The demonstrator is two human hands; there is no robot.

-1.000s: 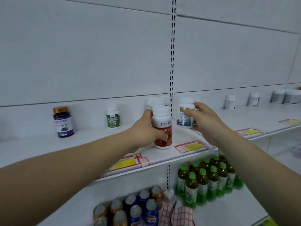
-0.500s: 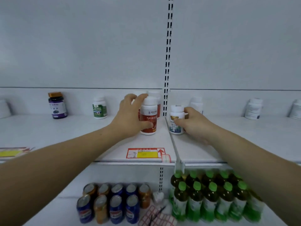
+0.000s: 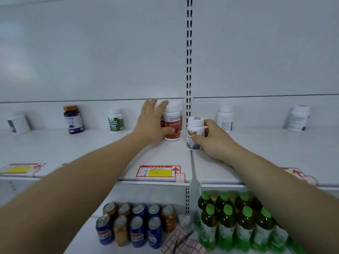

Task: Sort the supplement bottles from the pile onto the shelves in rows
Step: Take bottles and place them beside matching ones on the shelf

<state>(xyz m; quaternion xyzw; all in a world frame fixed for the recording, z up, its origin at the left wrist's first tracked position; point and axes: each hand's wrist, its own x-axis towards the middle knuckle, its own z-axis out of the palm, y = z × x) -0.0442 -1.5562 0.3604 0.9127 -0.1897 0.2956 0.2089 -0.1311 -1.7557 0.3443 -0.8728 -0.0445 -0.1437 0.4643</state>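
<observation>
On the shelf (image 3: 73,149), the left hand (image 3: 153,125) and right hand (image 3: 215,142) hold a bottle each.
Beneath the grips stand cans (image 3: 136,233) and green-capped drinks (image 3: 227,228). The right hand curls round a white bottle (image 3: 195,133), upright at the shelf seam; just left, thumb and fingers clasp a red bottle (image 3: 172,125). Farther left, at the back, a green-label bottle (image 3: 116,121) and a purple bottle (image 3: 73,120).

Shelf (image 3: 55,149): white. Upright strip (image 3: 189,52): white, paired black slots.
Red-label bottle (image 3: 172,125): white cap, white characters.
Blue-grey-label bottle (image 3: 194,132): white cap, gold mark.
Purple bottle (image 3: 73,120): copper cap.
Green-label bottle (image 3: 116,121): white body, white cap.
Price tag (image 3: 158,171): red border, yellow panel, red arrow.
Cans (image 3: 128,228): blue and orange, silver tops.
Drink bottles (image 3: 229,222): green caps, green labels, dark liquid.
Sticker sheet (image 3: 183,244): red grid on white.
</observation>
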